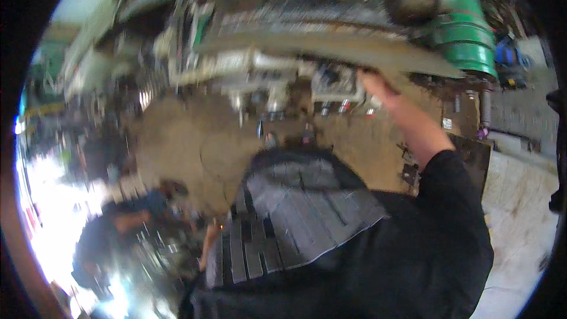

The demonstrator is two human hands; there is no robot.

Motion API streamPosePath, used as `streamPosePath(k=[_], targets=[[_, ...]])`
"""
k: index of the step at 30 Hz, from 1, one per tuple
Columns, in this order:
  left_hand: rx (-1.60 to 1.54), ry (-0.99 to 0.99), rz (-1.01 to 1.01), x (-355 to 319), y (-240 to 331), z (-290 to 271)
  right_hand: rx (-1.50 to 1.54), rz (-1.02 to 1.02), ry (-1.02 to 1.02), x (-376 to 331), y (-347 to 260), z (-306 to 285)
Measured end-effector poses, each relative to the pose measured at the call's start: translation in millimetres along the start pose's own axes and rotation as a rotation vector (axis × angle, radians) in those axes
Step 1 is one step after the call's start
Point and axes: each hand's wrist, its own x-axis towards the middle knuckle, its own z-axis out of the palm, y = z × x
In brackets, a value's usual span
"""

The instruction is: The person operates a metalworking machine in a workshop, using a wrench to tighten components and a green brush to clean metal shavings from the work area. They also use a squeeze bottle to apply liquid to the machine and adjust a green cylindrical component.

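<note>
My right arm reaches forward to a large machine that looks like a lathe. My right hand (375, 85) is at the right edge of a pale metal box (336, 91) on the machine's front. Dark and red-tipped knobs or levers (344, 106) stick out below that box. Motion blur smears the fingers, so I cannot tell whether they grip a part of it. My left hand (210, 241) hangs low beside my body, to the left of my grey and black patterned shirt (307, 201). Its fingers are blurred too, and nothing can be made out in them.
A long metal bar or ledge (331, 50) runs across the machine. Two round pale fittings (276, 101) project from its front. A green ribbed cylinder (466, 29) stands at the far right. Behind me on the left, a person in dark clothes (97, 242) bends near bright light.
</note>
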Motion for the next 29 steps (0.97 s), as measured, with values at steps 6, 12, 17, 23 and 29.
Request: streamPosePath(k=[6, 12, 17, 23, 29], targets=[[-0.075, 0.116, 0.114, 21.5, -12.6, 54.7, -0.506, 0.016, -0.018, 15.3, 8.9, -0.2], [-0.216, 0.200, 0.213, -33.9, 190.1, -23.4, -0.691, -0.256, 0.157, 28.2, 46.5, 5.8], [-1.698, -0.813, 0.676, -201.5, 271.2, -108.9, -0.700, 0.151, -0.081, 43.6, 60.9, 8.0], [-1.777, -1.431, -0.148, -194.0, 255.1, -66.5, -0.848, 0.059, -0.099, 63.1, 79.3, 10.8], [-2.089, -0.247, 0.370, -174.9, 173.6, -80.9, -0.829, 0.149, -0.146, 116.8, 133.2, 11.4]])
